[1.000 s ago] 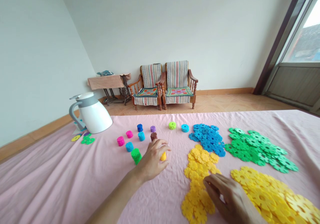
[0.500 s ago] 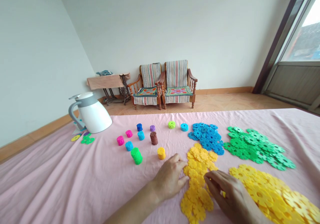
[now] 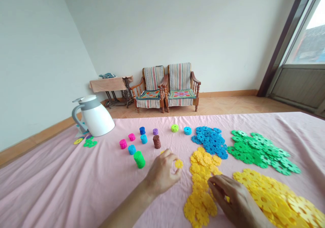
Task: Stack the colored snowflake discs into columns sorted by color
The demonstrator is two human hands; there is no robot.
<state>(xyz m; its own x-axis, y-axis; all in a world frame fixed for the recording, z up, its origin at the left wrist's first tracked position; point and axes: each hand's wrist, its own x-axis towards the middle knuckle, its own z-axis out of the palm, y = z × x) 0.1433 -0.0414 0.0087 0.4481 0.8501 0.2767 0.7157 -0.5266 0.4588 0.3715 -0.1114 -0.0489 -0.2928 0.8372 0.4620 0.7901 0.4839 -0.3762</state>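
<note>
My left hand [image 3: 164, 172] pinches a yellow snowflake disc [image 3: 179, 164] between thumb and fingers, just above the cloth. Beside it spreads a narrow heap of yellow snowflake discs [image 3: 200, 184]. At that heap's right edge my right hand [image 3: 232, 195] is curled closed; bits of yellow show between its fingers, so it appears to hold yellow discs, how many I cannot tell. A yellow stack [image 3: 162, 152] is mostly hidden behind my left hand. Left of that hand stands a green stack [image 3: 139, 159], with a brown stack [image 3: 156, 142] farther back.
Blue discs [image 3: 210, 140], green discs [image 3: 261, 150] and a larger yellow heap [image 3: 276, 197] lie at the right. Several small pink, blue, purple and lime stacks [image 3: 174, 128] stand farther back. A white jug [image 3: 98, 118] stands at the left on the pink cloth [image 3: 63, 173].
My left hand has moved left, away from the narrow yellow heap, with a yellow disc now showing in its pinch. It now covers most of the yellow stack. My right hand has stayed nearly still.
</note>
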